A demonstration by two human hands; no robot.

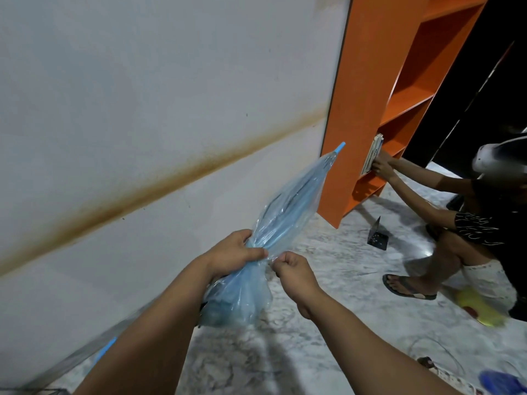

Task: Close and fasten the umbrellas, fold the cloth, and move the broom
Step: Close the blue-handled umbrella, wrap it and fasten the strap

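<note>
A closed, translucent blue umbrella (288, 206) points up and to the right, its blue tip near the orange shelf. My left hand (233, 253) is wrapped around the bunched canopy at its middle. My right hand (293, 273) sits just to the right, fingers pinched at the same spot, apparently on the umbrella's thin strap, which I cannot make out clearly. The loose lower canopy (236, 303) hangs between my forearms. A second clear umbrella with a blue shaft (105, 350) lies low against the wall at the bottom left. No cloth or broom shows.
A white wall with a brown stain fills the left. An orange shelf unit (368, 109) stands at the right. A crouching person (467, 232) holds a book (372, 155) at the shelf. A small dark box (377, 238), a yellow object (482, 309) and a blue object (502, 384) lie on the marbled floor.
</note>
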